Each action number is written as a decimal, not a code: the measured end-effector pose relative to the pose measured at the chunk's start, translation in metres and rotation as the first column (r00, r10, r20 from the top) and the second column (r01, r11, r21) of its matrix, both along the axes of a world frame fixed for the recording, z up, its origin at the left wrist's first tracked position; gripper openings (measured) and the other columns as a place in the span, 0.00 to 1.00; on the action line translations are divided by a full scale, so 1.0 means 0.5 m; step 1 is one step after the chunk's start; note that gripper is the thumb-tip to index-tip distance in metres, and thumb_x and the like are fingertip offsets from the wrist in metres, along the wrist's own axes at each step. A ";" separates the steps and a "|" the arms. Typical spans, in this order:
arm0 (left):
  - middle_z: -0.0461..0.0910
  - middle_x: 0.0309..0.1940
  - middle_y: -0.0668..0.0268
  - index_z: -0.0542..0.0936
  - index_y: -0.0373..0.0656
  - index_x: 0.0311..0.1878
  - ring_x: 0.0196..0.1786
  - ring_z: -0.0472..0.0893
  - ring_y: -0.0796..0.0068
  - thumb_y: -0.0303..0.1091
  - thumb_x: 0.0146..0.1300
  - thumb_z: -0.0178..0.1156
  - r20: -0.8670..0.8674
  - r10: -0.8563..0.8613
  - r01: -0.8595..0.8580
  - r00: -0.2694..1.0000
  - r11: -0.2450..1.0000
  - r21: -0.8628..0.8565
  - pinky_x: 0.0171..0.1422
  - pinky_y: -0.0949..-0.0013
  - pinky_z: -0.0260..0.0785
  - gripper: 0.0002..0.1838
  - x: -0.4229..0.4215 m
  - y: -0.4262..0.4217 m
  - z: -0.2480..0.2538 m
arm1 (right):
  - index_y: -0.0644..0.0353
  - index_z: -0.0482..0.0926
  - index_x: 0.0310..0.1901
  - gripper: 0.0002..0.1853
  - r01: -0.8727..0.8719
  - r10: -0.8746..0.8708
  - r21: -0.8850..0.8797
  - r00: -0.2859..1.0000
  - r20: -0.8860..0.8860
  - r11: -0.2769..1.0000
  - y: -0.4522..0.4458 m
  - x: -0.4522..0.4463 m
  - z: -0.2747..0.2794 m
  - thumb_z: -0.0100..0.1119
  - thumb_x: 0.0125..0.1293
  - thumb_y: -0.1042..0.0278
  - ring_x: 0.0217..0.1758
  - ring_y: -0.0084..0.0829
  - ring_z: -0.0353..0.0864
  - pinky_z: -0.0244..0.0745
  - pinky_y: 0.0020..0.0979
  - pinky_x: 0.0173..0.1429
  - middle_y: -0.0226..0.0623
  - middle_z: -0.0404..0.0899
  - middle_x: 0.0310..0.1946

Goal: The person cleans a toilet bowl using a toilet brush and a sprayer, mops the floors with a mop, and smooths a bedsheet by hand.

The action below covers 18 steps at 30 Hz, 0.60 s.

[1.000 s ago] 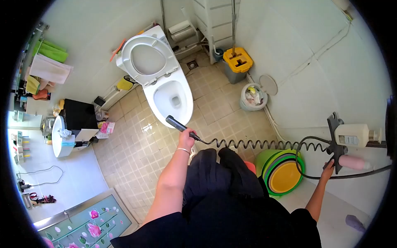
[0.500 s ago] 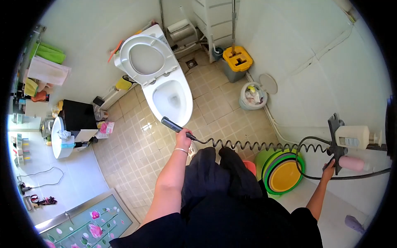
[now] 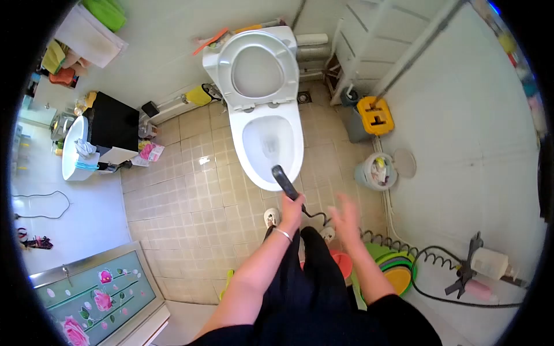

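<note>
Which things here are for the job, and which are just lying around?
Probably for the job:
black sprayer, in the left hand
coiled hose
toilet, which the sprayer points toward

Probably just around:
bin
mop bucket
basins
towels

- Bare left forearm [image 3: 259, 260] reaches forward, slanting inward.
- Bare left grip [image 3: 292, 210] has fingers [image 3: 295, 202] curled, wrist [image 3: 287, 226] nearly straight.
- Bare right forearm [image 3: 367, 266] extends forward, also slanting inward.
- Bare right grip [image 3: 346, 219] is blurred, fingers spread apart.

Bright light glares on floor tiles [image 3: 203, 161] (the right hand [image 3: 346, 221] is blurred), and edges bow into black.
</note>
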<state>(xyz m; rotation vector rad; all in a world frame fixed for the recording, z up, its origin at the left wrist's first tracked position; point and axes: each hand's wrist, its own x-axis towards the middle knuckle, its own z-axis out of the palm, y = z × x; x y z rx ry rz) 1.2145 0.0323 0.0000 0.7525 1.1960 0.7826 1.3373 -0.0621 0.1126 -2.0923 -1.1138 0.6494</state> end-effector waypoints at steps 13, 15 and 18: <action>0.65 0.53 0.49 0.59 0.39 0.62 0.56 0.66 0.52 0.37 0.49 0.64 -0.404 -0.536 0.647 0.742 0.730 0.220 0.62 0.59 0.56 0.38 -0.138 0.240 -0.142 | 0.67 0.70 0.43 0.18 -0.066 0.079 -0.101 0.989 0.128 0.993 0.495 -0.143 -0.294 0.59 0.55 0.64 0.37 0.52 0.75 0.70 0.43 0.40 0.52 0.75 0.34; 0.63 0.54 0.49 0.61 0.39 0.60 0.56 0.65 0.52 0.36 0.49 0.64 -0.437 -0.567 0.687 0.698 0.703 0.184 0.62 0.59 0.57 0.35 -0.192 0.230 -0.189 | 0.66 0.71 0.42 0.17 -0.159 0.182 -0.186 0.976 0.116 0.970 0.538 -0.167 -0.273 0.59 0.54 0.65 0.40 0.49 0.74 0.70 0.41 0.43 0.50 0.74 0.36; 0.65 0.53 0.48 0.65 0.38 0.57 0.56 0.66 0.51 0.35 0.49 0.63 -0.444 -0.507 0.587 0.739 0.808 0.054 0.61 0.59 0.58 0.31 -0.262 0.197 -0.252 | 0.66 0.71 0.41 0.16 -0.417 0.423 -0.087 0.903 0.072 0.905 0.578 -0.211 -0.313 0.59 0.54 0.66 0.39 0.49 0.74 0.70 0.42 0.43 0.50 0.74 0.34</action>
